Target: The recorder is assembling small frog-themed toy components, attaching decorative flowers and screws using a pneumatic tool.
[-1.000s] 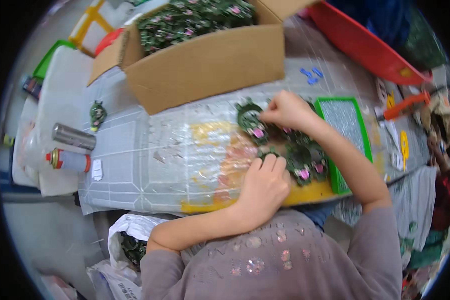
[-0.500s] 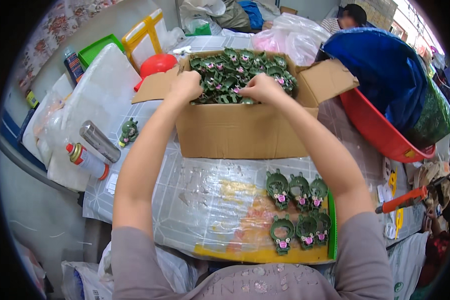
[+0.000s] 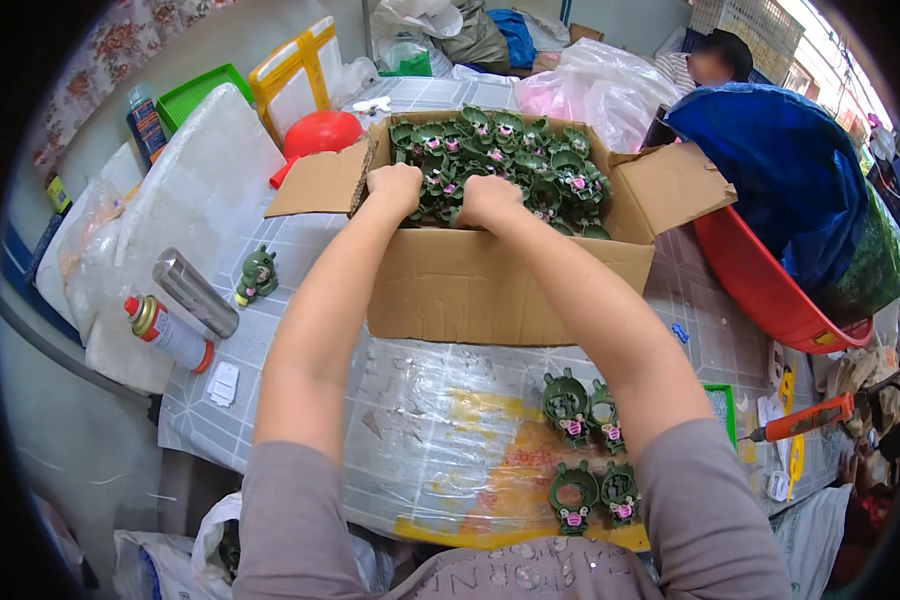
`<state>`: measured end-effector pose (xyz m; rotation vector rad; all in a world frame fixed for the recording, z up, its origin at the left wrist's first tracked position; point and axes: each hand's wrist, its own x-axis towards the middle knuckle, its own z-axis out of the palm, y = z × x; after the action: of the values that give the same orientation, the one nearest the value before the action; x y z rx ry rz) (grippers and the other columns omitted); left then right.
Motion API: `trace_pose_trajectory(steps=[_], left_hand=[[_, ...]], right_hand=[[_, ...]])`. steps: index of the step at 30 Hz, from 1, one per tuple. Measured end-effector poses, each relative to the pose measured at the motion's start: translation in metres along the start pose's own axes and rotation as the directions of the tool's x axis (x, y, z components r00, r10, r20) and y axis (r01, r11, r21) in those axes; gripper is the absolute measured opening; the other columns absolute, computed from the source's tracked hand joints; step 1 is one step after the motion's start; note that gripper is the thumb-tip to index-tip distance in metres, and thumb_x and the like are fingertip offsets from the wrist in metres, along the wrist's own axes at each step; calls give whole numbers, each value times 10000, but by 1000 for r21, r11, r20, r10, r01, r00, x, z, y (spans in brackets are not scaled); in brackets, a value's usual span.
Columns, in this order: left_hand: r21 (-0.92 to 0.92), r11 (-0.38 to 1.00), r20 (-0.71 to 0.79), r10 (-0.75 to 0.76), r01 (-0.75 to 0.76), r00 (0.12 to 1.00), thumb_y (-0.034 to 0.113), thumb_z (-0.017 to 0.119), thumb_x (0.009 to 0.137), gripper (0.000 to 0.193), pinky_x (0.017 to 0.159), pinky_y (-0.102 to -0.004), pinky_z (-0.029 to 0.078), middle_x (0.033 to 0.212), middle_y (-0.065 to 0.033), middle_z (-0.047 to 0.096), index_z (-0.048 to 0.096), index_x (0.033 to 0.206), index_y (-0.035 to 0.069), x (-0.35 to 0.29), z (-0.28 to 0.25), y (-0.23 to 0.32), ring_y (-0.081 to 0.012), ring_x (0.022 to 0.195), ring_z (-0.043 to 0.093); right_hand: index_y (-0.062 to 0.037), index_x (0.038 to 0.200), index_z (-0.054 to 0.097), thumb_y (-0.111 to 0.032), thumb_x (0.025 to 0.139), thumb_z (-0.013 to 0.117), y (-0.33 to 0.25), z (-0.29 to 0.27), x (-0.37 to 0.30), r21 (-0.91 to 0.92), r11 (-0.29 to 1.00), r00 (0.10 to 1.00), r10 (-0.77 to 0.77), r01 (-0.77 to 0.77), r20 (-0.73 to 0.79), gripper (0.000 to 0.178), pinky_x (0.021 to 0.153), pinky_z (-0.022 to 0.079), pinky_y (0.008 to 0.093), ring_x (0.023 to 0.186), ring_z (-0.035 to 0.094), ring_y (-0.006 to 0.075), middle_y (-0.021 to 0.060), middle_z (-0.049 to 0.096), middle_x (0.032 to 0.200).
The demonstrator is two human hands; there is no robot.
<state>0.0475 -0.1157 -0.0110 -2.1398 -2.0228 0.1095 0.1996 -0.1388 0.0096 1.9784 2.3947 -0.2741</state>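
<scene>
An opened cardboard box (image 3: 510,290) stands ahead of me, packed with dark green animal-shaped figure parts (image 3: 550,165) bearing small pink details. Over the left front of its contents, my left hand (image 3: 395,190) is closed in a fist by the box's left side. To its right, my right hand (image 3: 490,203) is also closed, among the green parts near the front wall. What either hand grips is hidden by the fingers. Several similar green ring-shaped parts (image 3: 574,495) lie in two rows at the front right of the table, partly covered by my right arm.
Left of the box are a green figure (image 3: 257,275), a steel flask (image 3: 195,290) and a spray can (image 3: 170,335). A red basin (image 3: 760,280) with blue sheeting (image 3: 780,150) stands right. A red-orange tool (image 3: 805,416) lies nearer. Another person (image 3: 715,65) is behind.
My right hand has moved left and down along the box, closer to my left hand. The view has shifted a little, and my right arm now covers more of the loose green parts.
</scene>
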Motion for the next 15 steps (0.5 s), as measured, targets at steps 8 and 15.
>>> trace_pose_trajectory(steps=[8,15], left_hand=[[-132,987,-192,-113,89,975,43,614,771,165,751,-433,556,984,-181,682,693,916,30,-13,-16,14,-332,924,674],[-61,989,-204,-145,135,968,34,589,819,177,756,-407,559,1017,-119,694,712,935,82,-30,-39,17,-287,954,677]], right_hand=[[-67,663,693,-378,733,720,60,-23,21,371,928,998,-48,33,32,321,527,442,298,546,559,147,29,647,640],[-113,714,581,-408,882,629,101,-49,-17,823,564,971,-149,-74,189,344,350,177,190,413,296,13,-56,505,585]])
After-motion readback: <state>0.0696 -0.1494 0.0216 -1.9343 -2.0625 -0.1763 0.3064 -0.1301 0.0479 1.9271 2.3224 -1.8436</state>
